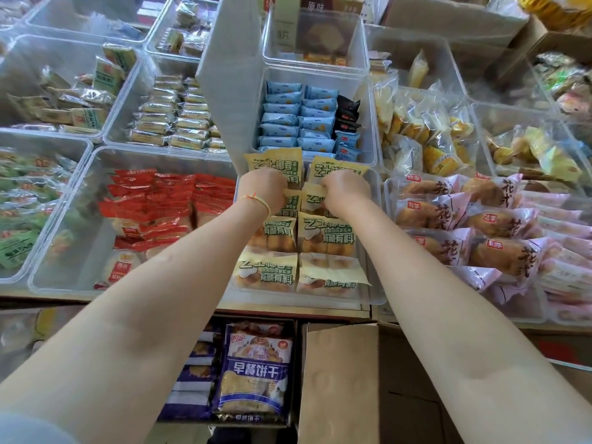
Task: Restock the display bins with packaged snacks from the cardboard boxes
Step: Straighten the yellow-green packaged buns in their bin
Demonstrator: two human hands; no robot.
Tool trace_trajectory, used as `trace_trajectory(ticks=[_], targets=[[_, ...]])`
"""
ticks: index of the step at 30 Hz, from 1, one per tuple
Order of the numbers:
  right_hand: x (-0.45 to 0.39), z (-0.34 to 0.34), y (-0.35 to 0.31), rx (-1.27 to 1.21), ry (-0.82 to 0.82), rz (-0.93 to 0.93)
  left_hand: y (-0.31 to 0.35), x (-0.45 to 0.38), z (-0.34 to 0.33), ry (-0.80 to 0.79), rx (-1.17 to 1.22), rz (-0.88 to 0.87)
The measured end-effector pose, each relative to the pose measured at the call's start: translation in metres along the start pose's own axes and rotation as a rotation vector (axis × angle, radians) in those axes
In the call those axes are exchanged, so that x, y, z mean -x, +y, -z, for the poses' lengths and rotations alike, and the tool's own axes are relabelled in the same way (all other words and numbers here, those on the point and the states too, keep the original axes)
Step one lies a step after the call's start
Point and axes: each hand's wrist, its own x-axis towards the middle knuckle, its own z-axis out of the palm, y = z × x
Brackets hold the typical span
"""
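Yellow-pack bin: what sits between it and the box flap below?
In the head view, only the shelf's front edge separates the yellow-pack bin from the box flap.

Snack shop, retail floor. Rows of clear plastic display bins [166, 285] packed edge to edge, each sorted by product: red packets [153, 200], blue packets [288, 123], pink bread packs [474, 219]. Open cardboard box [339, 379] of stock below, plus breakfast-biscuit bags [256, 370] stacked underneath.
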Motion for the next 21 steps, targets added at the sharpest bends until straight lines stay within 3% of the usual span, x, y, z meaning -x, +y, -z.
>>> trace_trajectory(ticks=[11,14,17,19,21], targets=[[0.004,0.03,0.01,-0.199,-0.113,-0.021,-0.01,0.007,0.025,0.018,0.283,-0.027],[0.003,0.036,0.008,-0.208,-0.13,-0.042,-0.009,0.01,0.028,0.145,0.377,-0.049],[0.0,0.046,0.009,-0.29,0.058,-0.062,-0.009,0.006,0.032,0.399,0.427,-0.013],[-0.005,0.047,0.012,-0.26,0.252,-0.075,-0.007,-0.001,0.036,0.374,0.4,0.009],[-0.014,0.044,0.018,-0.22,0.247,-0.089,-0.006,-0.01,0.039,0.237,0.351,0.061]])
